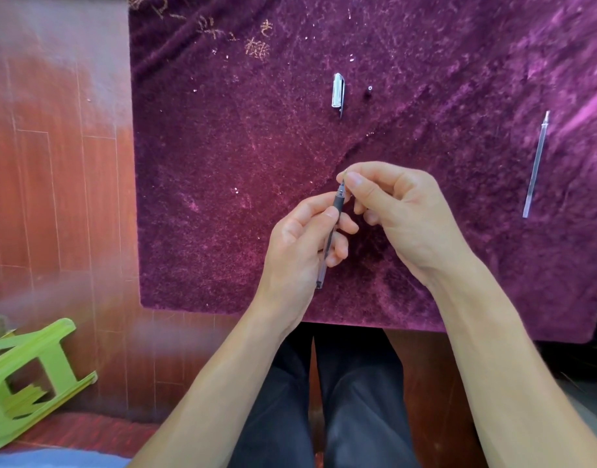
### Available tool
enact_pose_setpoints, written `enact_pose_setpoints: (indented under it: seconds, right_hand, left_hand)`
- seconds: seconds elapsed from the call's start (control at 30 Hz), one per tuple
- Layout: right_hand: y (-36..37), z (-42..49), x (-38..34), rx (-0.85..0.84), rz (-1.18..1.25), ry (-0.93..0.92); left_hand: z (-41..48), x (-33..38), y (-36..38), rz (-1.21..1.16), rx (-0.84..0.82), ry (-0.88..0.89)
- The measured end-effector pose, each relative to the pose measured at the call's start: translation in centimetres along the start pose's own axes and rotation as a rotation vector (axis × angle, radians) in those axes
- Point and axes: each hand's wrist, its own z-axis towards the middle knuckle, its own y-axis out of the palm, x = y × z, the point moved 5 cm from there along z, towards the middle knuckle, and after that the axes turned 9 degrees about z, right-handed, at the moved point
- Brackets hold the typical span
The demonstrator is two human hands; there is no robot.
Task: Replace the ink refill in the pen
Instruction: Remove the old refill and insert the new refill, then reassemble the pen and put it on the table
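Over dark-trousered knees [358, 400], the left hand [300, 244] grips the pen barrel [327, 244] while the right hand [398, 211] pinches its tip; a spare refill [535, 167] lies well apart on the purple cloth [222, 163].

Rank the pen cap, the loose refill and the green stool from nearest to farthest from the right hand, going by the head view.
From the right hand:
1. Pen cap, straight ahead on the purple cloth.
2. Loose refill, far right on the cloth.
3. Green stool, tipped over on the floor, lower left.
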Motion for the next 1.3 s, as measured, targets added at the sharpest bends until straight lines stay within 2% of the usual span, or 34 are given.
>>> enact_pose_setpoints:
  seconds: [0.53, 0.7, 0.8, 0.97, 1.3]
  right_hand:
    - [0.1, 0.0, 0.1, 0.001, -0.044, 0.032]
    - [-2.9, 2.1, -2.9, 0.308, -0.201, -0.164]
    - [-3.6, 4.2, -4.4, 0.403, -0.372, -0.273]
    - [-3.1, 7.0, -5.3, 0.385, -0.552, -0.368]
    - [-2.6, 8.2, -5.0, 0.357, -0.643, -0.373]
  left_hand:
    - [0.2, 0.2, -0.1, -0.059, 0.026, -0.026]
    - [0.4, -0.1, -0.1, -0.074, 0.028, -0.028]
    - [0.4, -0.2, -0.3, -0.068, 0.031, -0.032]
    - [0.5, 0.0, -0.5, -0.061, 0.042, -0.024]
    - [0.4, 0.3, -0.4, -0.044, 0.048, -0.012]
